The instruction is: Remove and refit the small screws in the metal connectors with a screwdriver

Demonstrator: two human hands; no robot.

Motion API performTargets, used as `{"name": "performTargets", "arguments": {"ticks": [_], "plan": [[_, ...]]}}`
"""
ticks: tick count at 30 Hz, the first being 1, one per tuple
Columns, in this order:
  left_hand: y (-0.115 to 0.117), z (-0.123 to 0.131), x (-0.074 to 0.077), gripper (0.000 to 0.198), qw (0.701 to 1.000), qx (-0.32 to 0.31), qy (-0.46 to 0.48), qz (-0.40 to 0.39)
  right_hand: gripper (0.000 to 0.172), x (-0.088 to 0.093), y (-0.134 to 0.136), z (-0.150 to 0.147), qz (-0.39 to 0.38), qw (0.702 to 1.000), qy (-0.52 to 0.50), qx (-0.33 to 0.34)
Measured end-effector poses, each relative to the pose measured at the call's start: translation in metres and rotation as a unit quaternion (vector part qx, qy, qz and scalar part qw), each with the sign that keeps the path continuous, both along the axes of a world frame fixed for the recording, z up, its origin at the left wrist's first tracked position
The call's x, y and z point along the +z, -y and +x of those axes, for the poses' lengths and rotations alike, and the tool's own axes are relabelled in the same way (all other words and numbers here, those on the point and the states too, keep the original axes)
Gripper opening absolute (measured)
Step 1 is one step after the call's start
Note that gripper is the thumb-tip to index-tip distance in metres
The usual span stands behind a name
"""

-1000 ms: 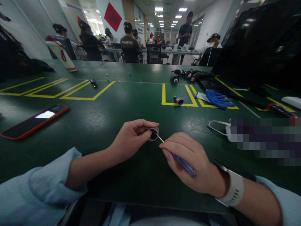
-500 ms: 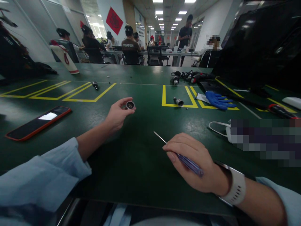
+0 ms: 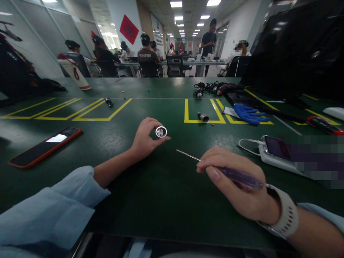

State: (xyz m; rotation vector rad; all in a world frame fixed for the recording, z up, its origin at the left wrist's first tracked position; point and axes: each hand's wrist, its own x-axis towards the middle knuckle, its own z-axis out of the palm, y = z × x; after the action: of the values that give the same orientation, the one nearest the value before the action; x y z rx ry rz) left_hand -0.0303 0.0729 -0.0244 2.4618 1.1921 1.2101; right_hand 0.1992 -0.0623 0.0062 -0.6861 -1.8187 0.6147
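My left hand [image 3: 146, 138] pinches a small round metal part [image 3: 161, 132] between thumb and fingers, lifted a little above the green table [image 3: 150, 193], its open end facing me. My right hand [image 3: 231, 182] is closed round a thin screwdriver [image 3: 215, 166] with a translucent purple handle; its metal shaft points left toward the part, the tip a short way from it. A white watch band sits on my right wrist. Both sleeves are light blue.
A red-cased phone [image 3: 44, 146] lies at the left. At the right are a phone on a white charger [image 3: 276, 150] with a cable and a blue glove [image 3: 248, 113]. Small metal parts [image 3: 203, 116] and black tools [image 3: 215, 87] lie by yellow floor-tape boxes. People sit at far tables.
My left hand took the metal part off the screwdriver tip, carried it out to the left and up, then came back rightward. The right hand turned the screwdriver flatter.
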Motion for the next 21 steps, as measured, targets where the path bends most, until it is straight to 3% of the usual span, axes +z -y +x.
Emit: {"name": "performTargets", "arguments": {"ticks": [4, 7, 12, 16, 21], "plan": [[0.024, 0.016, -0.003, 0.035, 0.985, -0.115, 0.066, -0.106, 0.016, -0.002, -0.003, 0.002, -0.087, 0.991, -0.096, 0.035], [0.036, 0.022, -0.005, 0.033, 0.975, -0.146, 0.043, -0.161, 0.024, -0.004, -0.003, 0.000, -0.126, 0.984, -0.124, 0.030], [0.049, 0.029, -0.003, 0.021, 0.965, -0.209, -0.072, -0.140, 0.017, 0.002, 0.004, -0.009, -0.103, 0.994, 0.018, -0.037], [0.054, 0.033, -0.003, 0.022, 0.965, -0.221, -0.081, -0.113, 0.015, 0.003, 0.010, -0.014, -0.032, 0.994, 0.103, -0.035], [0.056, 0.035, -0.001, 0.021, 0.968, -0.216, -0.061, -0.108, 0.015, -0.003, 0.011, -0.018, -0.032, 0.991, 0.126, -0.035]]}}
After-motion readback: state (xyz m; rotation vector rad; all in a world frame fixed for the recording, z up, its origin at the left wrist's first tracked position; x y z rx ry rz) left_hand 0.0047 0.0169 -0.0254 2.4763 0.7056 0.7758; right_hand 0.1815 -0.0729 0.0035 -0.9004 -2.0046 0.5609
